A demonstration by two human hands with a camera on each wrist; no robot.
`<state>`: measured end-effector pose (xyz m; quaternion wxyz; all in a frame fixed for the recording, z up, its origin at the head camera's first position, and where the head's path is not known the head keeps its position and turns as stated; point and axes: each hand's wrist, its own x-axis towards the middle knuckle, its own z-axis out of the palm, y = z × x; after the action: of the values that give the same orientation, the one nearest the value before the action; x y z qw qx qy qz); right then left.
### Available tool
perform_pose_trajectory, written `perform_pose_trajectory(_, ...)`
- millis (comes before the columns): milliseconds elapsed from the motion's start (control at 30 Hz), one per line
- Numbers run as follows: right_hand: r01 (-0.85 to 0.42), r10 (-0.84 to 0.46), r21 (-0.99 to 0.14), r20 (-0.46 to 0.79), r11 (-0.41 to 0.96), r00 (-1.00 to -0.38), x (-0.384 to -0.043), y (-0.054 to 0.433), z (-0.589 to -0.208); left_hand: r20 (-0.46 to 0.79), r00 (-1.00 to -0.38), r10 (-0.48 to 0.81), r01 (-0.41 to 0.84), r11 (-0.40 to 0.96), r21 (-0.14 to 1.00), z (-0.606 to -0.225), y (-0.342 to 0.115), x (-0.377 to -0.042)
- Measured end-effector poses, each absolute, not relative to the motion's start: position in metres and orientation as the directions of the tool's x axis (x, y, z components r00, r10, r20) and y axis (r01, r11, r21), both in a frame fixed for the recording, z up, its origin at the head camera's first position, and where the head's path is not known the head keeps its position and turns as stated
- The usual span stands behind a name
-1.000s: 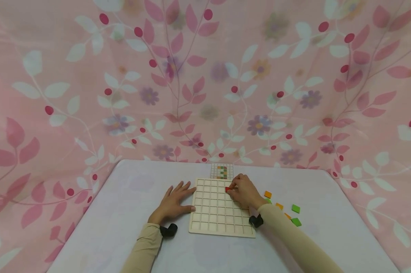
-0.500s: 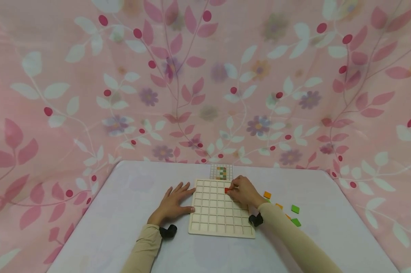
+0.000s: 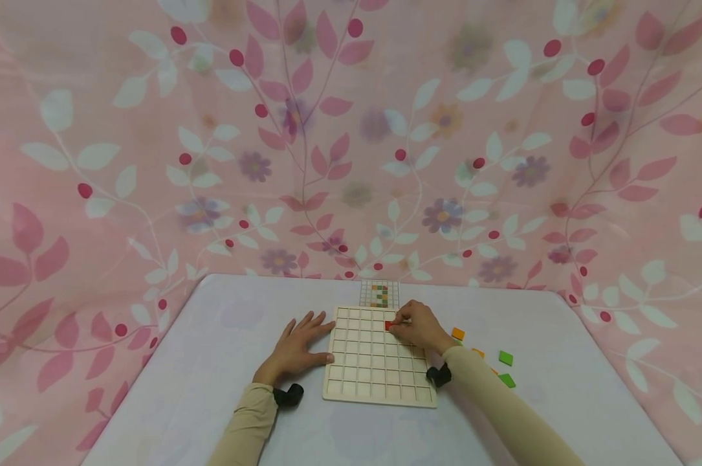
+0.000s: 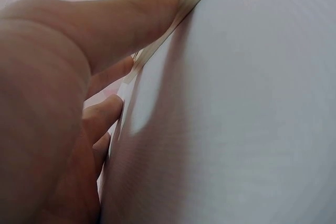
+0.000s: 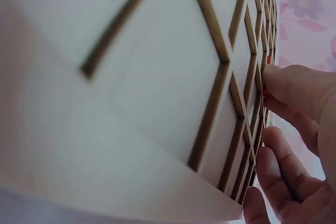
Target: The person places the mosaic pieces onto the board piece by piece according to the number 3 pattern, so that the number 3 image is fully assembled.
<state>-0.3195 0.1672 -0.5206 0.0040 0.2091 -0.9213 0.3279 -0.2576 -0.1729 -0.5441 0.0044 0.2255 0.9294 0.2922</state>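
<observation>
A pale wooden grid board (image 3: 356,373) lies on the table, divided by thin ridges into square cells. My left hand (image 3: 295,349) rests at its left side with fingers spread, the thumb and index fingertip touching the edge. In the left wrist view, the thumb (image 4: 131,19) presses against the board's side. Over the board's upper right, my right hand (image 3: 418,327) pinches a small red square tile (image 3: 388,325) at a cell. The right wrist view shows only slivers of that red tile (image 5: 269,60) by the thumb and index finger; the rest is hidden.
Behind the board lies a card (image 3: 379,294) printted with a coloured grid pattern. Right of the board are loose tiles, among them an orange tile (image 3: 458,333), a green tile (image 3: 505,358) and another green tile (image 3: 506,380). A floral curtain (image 3: 351,162) hangs behind the table (image 3: 240,304).
The right hand stays at the same cell, with only slight finger movement on the red tile. The left hand and the board look unchanged.
</observation>
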Motion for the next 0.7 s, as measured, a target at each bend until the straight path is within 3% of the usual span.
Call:
perform_pose_trajectory(367,-0.347,-0.369,-0.624,0.100,0.700,-0.924,-0.318,0.169,-0.518,0.122,-0.901,0.417,0.411,0.728,0.549,-0.546,-0.173,-0.258)
perform_pose_trajectory(700,-0.346,-0.329,-0.636,0.150,0.690,-0.932,-0.317,0.193,-0.506,0.126,-0.903,0.411,0.409,0.730,0.547,-0.546,-0.172,-0.258)
